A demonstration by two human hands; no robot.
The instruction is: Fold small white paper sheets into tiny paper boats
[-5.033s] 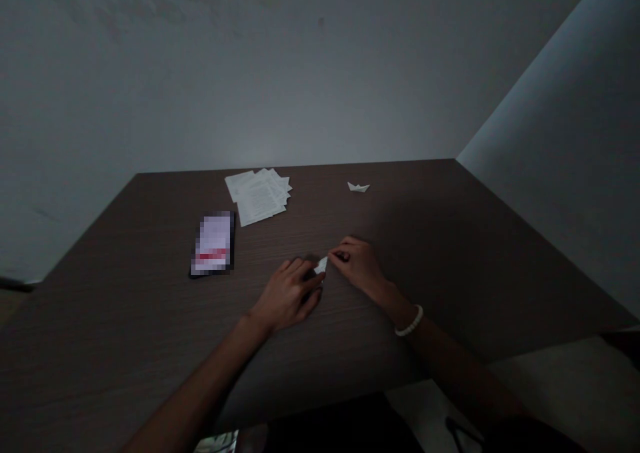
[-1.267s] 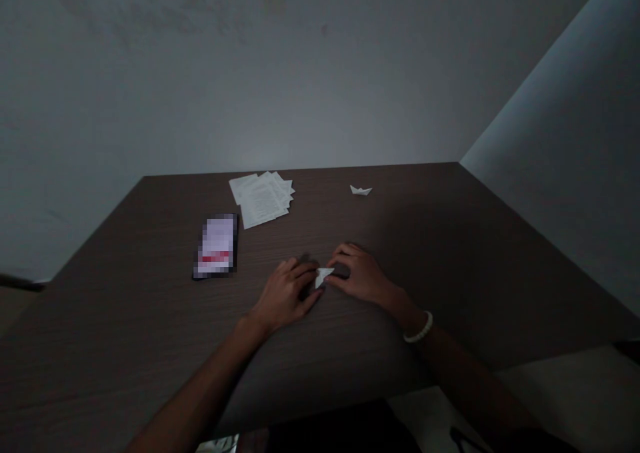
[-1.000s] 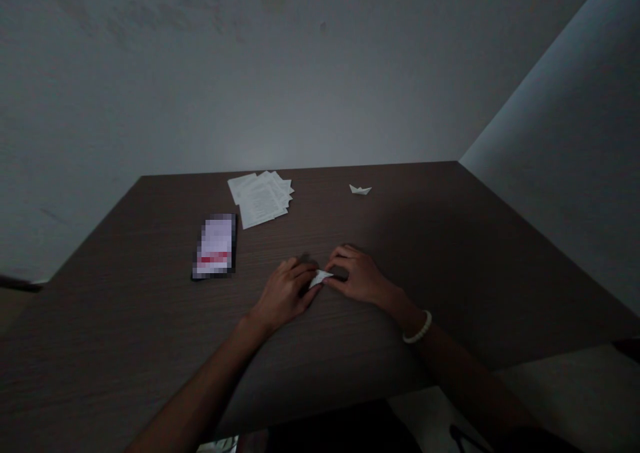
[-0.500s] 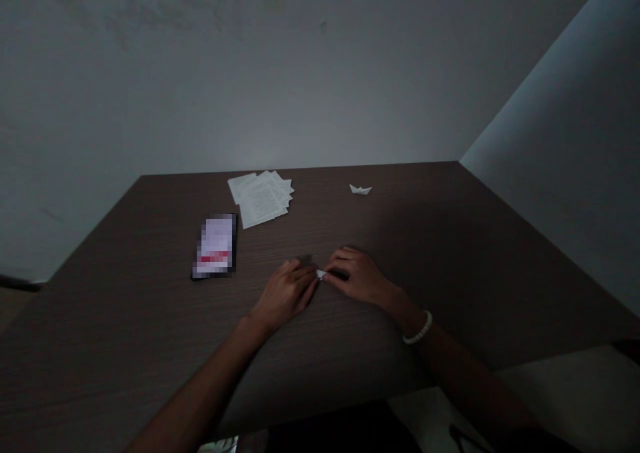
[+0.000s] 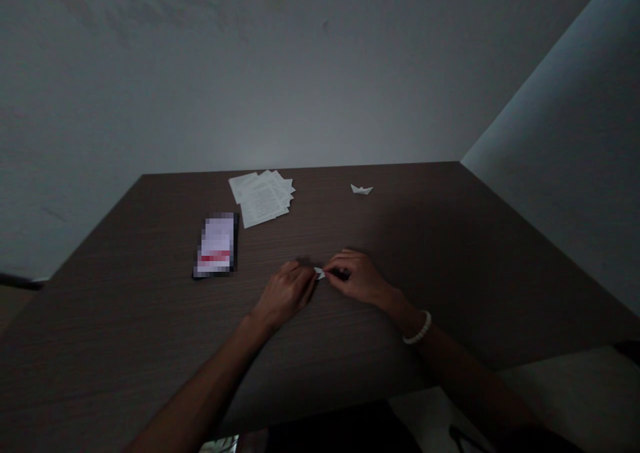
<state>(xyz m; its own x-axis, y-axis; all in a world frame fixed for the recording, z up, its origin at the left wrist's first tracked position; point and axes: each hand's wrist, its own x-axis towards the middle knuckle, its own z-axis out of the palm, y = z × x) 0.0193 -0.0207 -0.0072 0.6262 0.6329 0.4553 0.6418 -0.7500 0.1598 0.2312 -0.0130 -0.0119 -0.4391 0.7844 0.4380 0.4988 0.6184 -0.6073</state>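
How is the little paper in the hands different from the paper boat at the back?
The little paper is held by the left hand and right hand; the paper boat sits on the table, near its far edge. The paper boat shows two pointed, upturned ends, but the little paper is partly hidden. Both are white.

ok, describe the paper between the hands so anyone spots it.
On the dark brown table, find the left hand and right hand. Pinched between them is a tiny white folded paper. Unlike the paper boat and sheets farther back, it is held.
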